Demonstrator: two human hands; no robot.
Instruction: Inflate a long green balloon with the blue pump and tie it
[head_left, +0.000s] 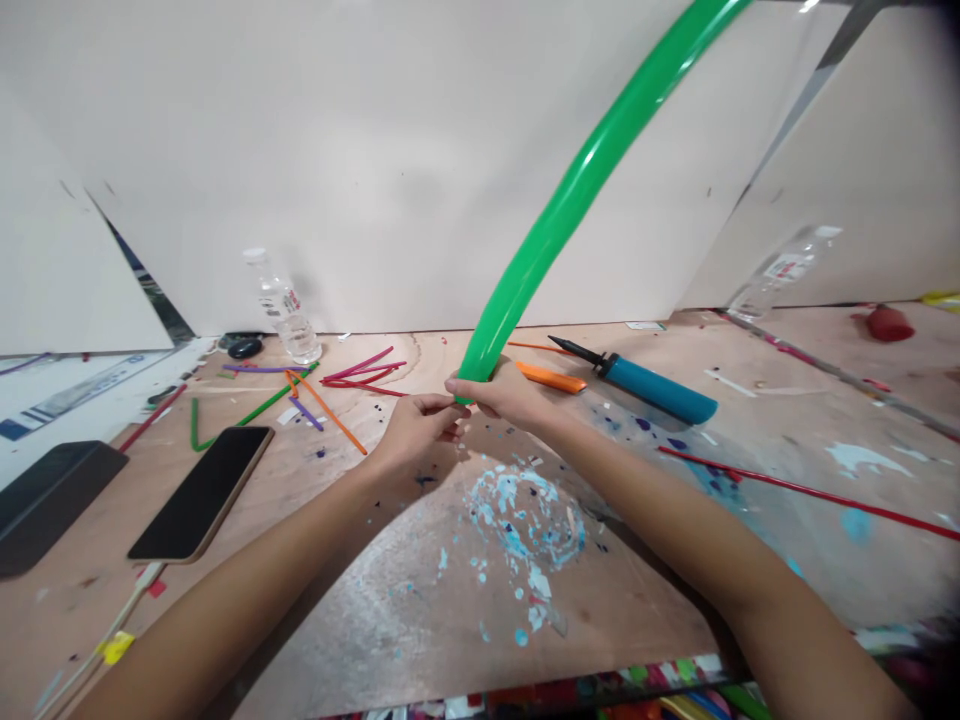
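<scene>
A long inflated green balloon rises from my hands and slants up to the right, past the top of the view. My right hand is closed around its lower end. Beside it, my left hand pinches at the very tip of the balloon, fingertips close to the right thumb. The tip itself is mostly hidden by the fingers. Behind my right hand lie a blue hand pump with a black nozzle and an orange object.
Left of my hands are uninflated balloons, a black phone, a second dark device and a water bottle. Another bottle leans at right, near a thin red strip. White panels stand behind the paint-stained table.
</scene>
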